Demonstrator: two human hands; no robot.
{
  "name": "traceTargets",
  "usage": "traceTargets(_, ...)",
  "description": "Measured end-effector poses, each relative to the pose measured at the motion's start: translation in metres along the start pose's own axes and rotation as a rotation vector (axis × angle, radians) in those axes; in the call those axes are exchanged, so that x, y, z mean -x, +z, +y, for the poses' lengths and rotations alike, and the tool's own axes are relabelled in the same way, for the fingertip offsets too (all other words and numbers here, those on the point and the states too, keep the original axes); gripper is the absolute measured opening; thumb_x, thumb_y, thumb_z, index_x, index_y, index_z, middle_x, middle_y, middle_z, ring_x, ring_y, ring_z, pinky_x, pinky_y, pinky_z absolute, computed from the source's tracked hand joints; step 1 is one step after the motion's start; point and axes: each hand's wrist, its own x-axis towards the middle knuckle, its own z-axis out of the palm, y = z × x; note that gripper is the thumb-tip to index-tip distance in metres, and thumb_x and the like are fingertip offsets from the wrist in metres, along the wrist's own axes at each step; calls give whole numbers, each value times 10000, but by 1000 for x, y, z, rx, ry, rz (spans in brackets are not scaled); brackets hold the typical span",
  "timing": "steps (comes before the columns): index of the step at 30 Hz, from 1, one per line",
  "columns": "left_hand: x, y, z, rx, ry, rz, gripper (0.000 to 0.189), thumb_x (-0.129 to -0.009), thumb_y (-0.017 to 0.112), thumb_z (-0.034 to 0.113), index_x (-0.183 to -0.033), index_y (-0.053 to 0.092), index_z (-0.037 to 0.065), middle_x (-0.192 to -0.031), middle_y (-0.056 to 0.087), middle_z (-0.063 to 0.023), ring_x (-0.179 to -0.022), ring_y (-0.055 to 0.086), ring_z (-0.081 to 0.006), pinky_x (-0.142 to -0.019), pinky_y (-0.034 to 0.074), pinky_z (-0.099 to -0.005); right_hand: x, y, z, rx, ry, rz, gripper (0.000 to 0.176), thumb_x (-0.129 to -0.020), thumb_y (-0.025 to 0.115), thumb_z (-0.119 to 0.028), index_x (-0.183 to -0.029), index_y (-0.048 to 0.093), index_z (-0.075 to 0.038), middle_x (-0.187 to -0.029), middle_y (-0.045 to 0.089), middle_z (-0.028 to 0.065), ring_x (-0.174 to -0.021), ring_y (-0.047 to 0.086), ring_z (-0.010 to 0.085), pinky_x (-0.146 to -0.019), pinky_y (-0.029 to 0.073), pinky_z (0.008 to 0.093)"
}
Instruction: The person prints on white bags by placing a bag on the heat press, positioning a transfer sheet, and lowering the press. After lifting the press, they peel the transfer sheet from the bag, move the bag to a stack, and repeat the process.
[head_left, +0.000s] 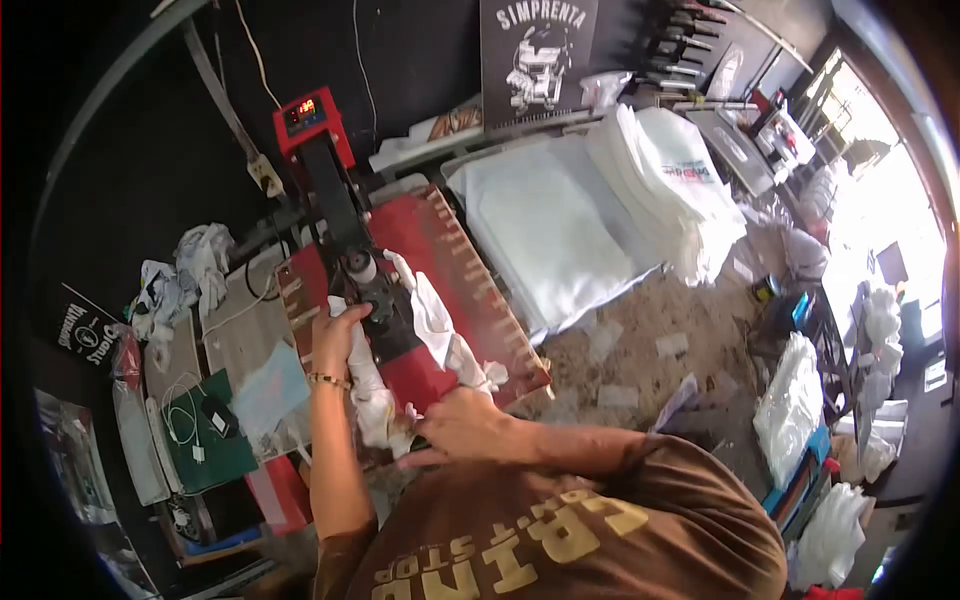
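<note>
In front of me stands a heat press with a red upper plate point(405, 220) and a lit digital control box point(308, 112). White cloth point(430, 315) is wrapped around its handle bars. My left hand point(337, 335) closes around the left wrapped bar, its thumb pointing toward the black centre mechanism point(378, 300). Lower down, my right hand point(468, 425) is curled at the near right end of the wrapped handle; its fingertips are partly hidden. What lies beneath the red plate cannot be seen.
Right of the press lie flat white sheets point(550, 220) and a stack of white printed bags point(665, 180). To the left are a green board point(210, 440) with a cable, a light blue sheet point(270, 392) and crumpled cloths point(200, 262). Paper scraps point(618, 396) dot the brown table.
</note>
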Motion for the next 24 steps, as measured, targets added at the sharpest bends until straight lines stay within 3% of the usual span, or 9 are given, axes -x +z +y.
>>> traceTargets(3, -4, -2, -19, 6, 33, 8, 268, -733, 794, 163, -914, 682, 1, -798, 670, -69, -608, 616, -181, -547, 480, -338, 4, 18, -7, 27, -23, 116, 769, -906, 436, -743, -769, 725, -44, -675, 682, 135, -640, 706, 303, -541, 561, 415)
traceTargets(5, -6, 2, -13, 58, 127, -3, 253, -742, 788, 174, -898, 686, 3, -799, 671, -71, -599, 610, -174, -555, 477, -338, 4, 13, 0, 102, -43, 278, 736, -856, 491, -771, -780, 757, -89, -556, 626, 90, -521, 660, 268, -461, 509, 377)
traceTargets(12, -13, 3, -17, 52, 91, 25, 290, -737, 800, 203, -856, 628, 2, -733, 631, -85, -551, 625, -206, -468, 494, -348, 4, 12, -2, 199, -49, 281, 742, -872, 467, -773, -836, 768, -96, -554, 625, 76, -516, 654, 261, -458, 499, 378)
traceTargets(15, -14, -1, -13, 19, 78, 11, 395, -735, 821, 267, -924, 596, 4, -752, 636, -94, -543, 628, -203, -468, 506, -346, 5, 1, -9, 194, -8, 190, 780, -878, 432, -785, -831, 763, -81, -630, 676, 112, -600, 695, 266, -533, 542, 381)
traceTargets(18, -4, -7, -16, 252, 43, -62, 558, -835, 770, 469, -1072, 596, -5, -804, 659, -103, -548, 628, -200, -472, 498, -346, 10, -3, -9, 207, -48, 247, 782, -881, 410, -793, -870, 764, -95, -596, 660, 103, -567, 683, 279, -505, 528, 382)
traceTargets(19, -8, -17, -23, 272, 60, -118, 548, -920, 677, 506, -1126, 600, 4, -812, 662, -88, -581, 627, -181, -527, 500, -318, 16, -16, -18, 184, 17, 194, 667, -872, 537, -716, -952, 757, -91, -716, 696, 119, -694, 705, 279, -585, 544, 376)
traceTargets(20, 2, -23, -26, 272, 56, -108, 548, -920, 677, 506, -1126, 600, 4, -812, 662, -88, -581, 627, -181, -527, 500, -318, 23, -29, -23, 180, 8, 190, 667, -872, 537, -716, -952, 757, -91, -716, 696, 119, -694, 705, 279, -585, 544, 376)
traceTargets(22, 48, -37, -34, 304, 404, 141, 460, -981, 603, 464, -1137, 613, 31, -807, 652, -63, -604, 614, -154, -581, 489, -283, 43, -50, -18, -65, -276, 637, 487, -853, 698, -533, -1010, 728, -73, -900, 707, 148, -867, 694, 278, -703, 548, 375)
traceTargets(24, 110, -60, -42, 263, 588, 229, 334, -1007, 602, 341, -1131, 636, 32, -779, 650, -41, -593, 581, -120, -583, 458, -248, 75, -56, 6, -167, -257, 888, 316, -837, 765, -287, -1007, 696, -30, -1044, 679, 161, -988, 653, 287, -800, 527, 379)
